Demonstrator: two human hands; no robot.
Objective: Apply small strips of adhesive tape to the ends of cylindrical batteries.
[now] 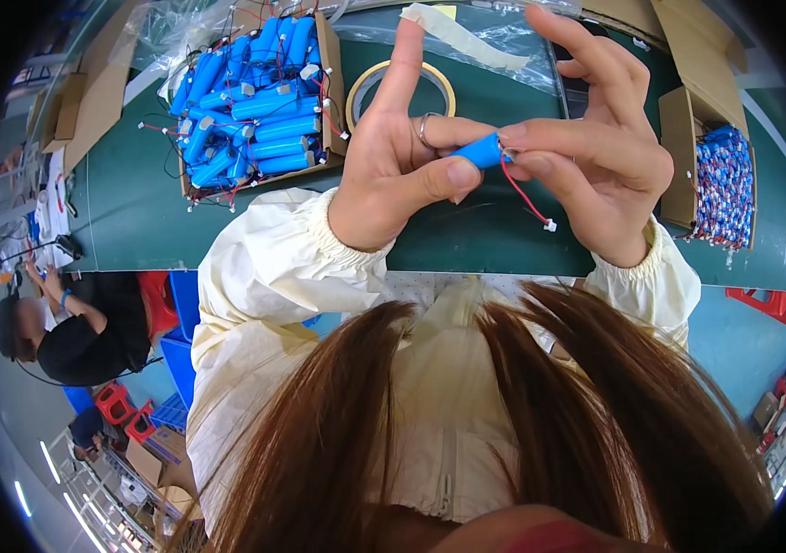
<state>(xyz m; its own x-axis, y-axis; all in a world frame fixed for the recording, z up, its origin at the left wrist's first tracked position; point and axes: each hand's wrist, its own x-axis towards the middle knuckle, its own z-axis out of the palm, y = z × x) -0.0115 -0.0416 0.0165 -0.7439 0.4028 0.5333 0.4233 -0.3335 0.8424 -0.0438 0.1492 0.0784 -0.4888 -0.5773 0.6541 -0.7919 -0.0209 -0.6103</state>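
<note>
Both my hands hold one blue cylindrical battery cell [483,149] above a dark green table [135,203]. My left hand [402,166] grips its left end between thumb and fingers, with the index finger raised; a strip of beige tape [466,39] hangs from that fingertip. My right hand [596,147] pinches the cell's right end, where a thin red wire [524,195] with a small white connector [549,225] dangles down.
A cardboard box [254,101] full of blue cells with wires sits at the back left. A tape roll [400,88] lies behind my left hand. Another cardboard box [720,184] of wired parts stands at the right. A seated person [70,332] works at the far left.
</note>
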